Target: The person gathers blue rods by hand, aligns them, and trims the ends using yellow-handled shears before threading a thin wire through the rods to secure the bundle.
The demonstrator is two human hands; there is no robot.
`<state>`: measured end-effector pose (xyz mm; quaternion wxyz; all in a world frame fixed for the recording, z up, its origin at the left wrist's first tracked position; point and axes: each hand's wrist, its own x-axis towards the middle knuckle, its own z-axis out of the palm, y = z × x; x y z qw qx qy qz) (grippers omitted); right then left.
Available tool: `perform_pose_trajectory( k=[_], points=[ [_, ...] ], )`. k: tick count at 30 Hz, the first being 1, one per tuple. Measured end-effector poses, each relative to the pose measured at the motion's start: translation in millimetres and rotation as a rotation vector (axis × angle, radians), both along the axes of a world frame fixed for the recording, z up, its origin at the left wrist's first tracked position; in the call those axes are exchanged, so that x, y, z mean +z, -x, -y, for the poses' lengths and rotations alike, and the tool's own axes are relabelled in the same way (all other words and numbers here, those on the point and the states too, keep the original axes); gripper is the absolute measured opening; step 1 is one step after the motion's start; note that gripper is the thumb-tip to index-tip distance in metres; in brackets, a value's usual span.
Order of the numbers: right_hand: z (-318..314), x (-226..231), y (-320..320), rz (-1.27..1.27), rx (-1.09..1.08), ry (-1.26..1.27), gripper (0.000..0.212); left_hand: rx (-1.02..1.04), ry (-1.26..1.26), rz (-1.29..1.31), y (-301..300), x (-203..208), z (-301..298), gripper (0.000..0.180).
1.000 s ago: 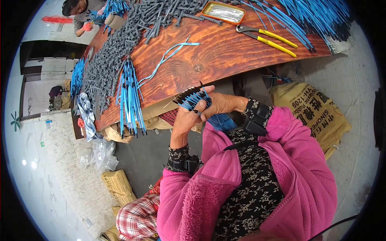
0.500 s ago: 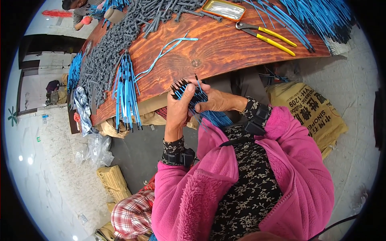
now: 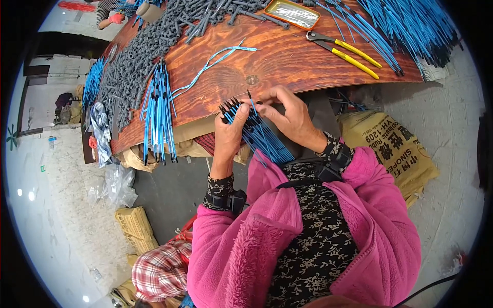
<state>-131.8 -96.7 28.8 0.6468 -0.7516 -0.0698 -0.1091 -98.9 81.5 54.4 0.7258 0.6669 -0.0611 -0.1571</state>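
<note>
My left hand (image 3: 230,132) is wrapped around a thick bundle of thin blue rods with black tips (image 3: 269,142). The tips point up past my thumb toward the table edge, and the other ends run down toward my lap. One black-tipped rod (image 3: 250,95) sticks up higher than the others. Beside it, my right hand (image 3: 292,119) has thumb and fingers pressed together in a pinch. What lies between those fingertips is too small to make out. A thin line, like a fine wire, shows near the tips.
On the brown wooden table (image 3: 226,77) lie grey plastic parts (image 3: 128,72), a bundle of blue rods (image 3: 159,118), a blue cord (image 3: 205,66), yellow-handled pincers (image 3: 354,61) and a tray of silver pins (image 3: 292,14). A printed sack (image 3: 395,149) stands below right. Another person's plaid sleeve (image 3: 159,272) shows lower left.
My right hand has moved right and slightly up, off the bundle's side, with its fingers now pinched near the tips. The left hand keeps hold of the bundle.
</note>
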Motion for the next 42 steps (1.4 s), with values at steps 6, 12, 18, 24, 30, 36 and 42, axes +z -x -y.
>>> perform_pose_trajectory(
  k=[6,12,18,24,30,36,42],
  points=[
    [-2,5,-20,0.109,-0.047,-0.065,0.017,-0.041,0.007,0.075,2,1,8,0.025],
    [-1,8,-25,-0.057,0.033,-0.217,0.012,-0.031,0.006,0.057,2,-3,10,0.025],
    [1,1,-27,-0.030,0.014,-0.223,0.011,-0.007,0.010,0.062,0,-3,13,0.025],
    [4,4,-27,-0.120,0.065,-0.265,0.014,0.001,0.007,0.071,-1,-8,12,0.025],
    [1,5,-27,-0.187,0.063,-0.301,0.017,0.021,-0.034,0.166,1,-2,17,0.029],
    [-1,0,-25,-0.192,0.053,-0.311,0.016,0.017,-0.073,0.220,1,-1,15,0.033],
    [-2,-4,-23,-0.184,0.030,-0.320,0.015,0.029,-0.121,0.226,3,4,17,0.035]
  ],
)
